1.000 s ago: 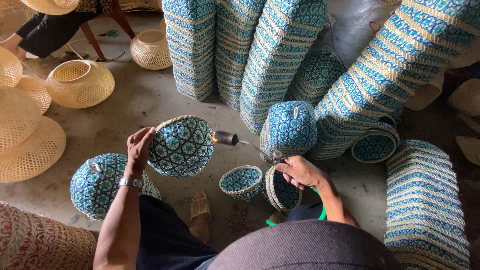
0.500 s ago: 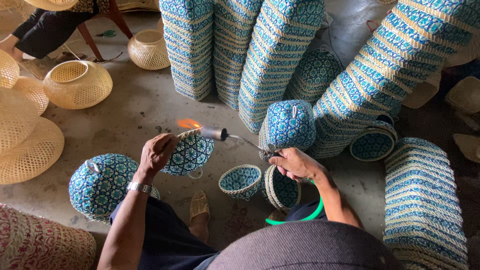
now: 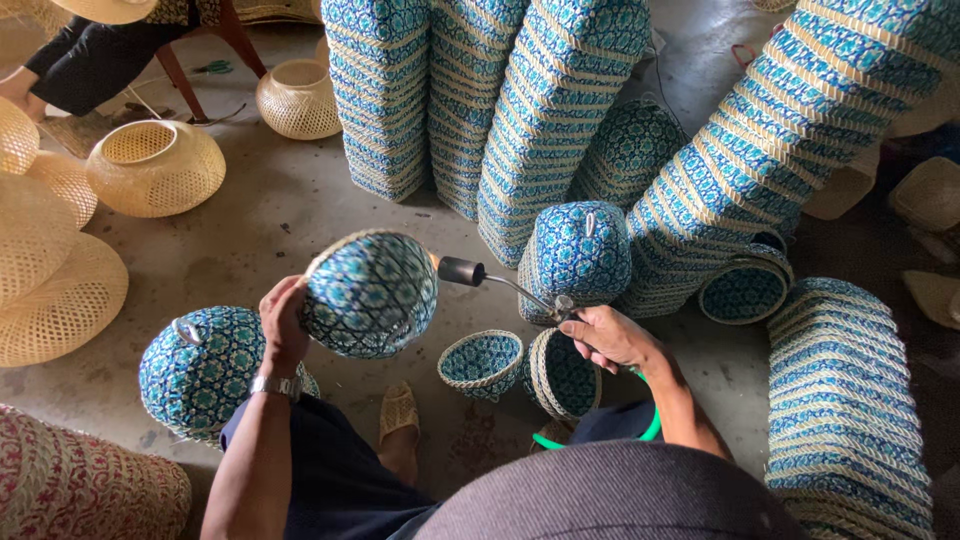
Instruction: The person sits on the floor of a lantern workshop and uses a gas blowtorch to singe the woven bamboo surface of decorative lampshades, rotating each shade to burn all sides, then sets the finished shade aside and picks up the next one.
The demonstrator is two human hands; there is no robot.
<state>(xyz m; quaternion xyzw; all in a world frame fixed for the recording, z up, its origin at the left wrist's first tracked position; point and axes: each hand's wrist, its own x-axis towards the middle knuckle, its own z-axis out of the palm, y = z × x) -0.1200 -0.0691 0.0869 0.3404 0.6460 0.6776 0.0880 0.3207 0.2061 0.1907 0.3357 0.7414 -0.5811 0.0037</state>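
Note:
My left hand (image 3: 283, 325) grips the rim of a blue-and-white patterned woven basket (image 3: 368, 293), held up with its rounded underside turned toward me. My right hand (image 3: 612, 337) holds a gas torch (image 3: 500, 282) by its thin metal neck. The torch's dark nozzle sits right beside the basket's right edge, and no flame shows. A green hose (image 3: 560, 440) runs away below my right forearm. Two small blue baskets (image 3: 482, 362) lie on the floor between my hands.
Tall stacks of blue woven baskets (image 3: 560, 110) lean at the back and right. A domed blue basket (image 3: 205, 370) lies by my left arm, another (image 3: 578, 255) behind the torch. Natural straw baskets (image 3: 155, 168) crowd the left. A seated person (image 3: 95, 50) is at top left.
The flame seen half a second ago is gone. My left hand has lifted and turned the basket, so its rounded side now faces up. The right hand has barely moved.

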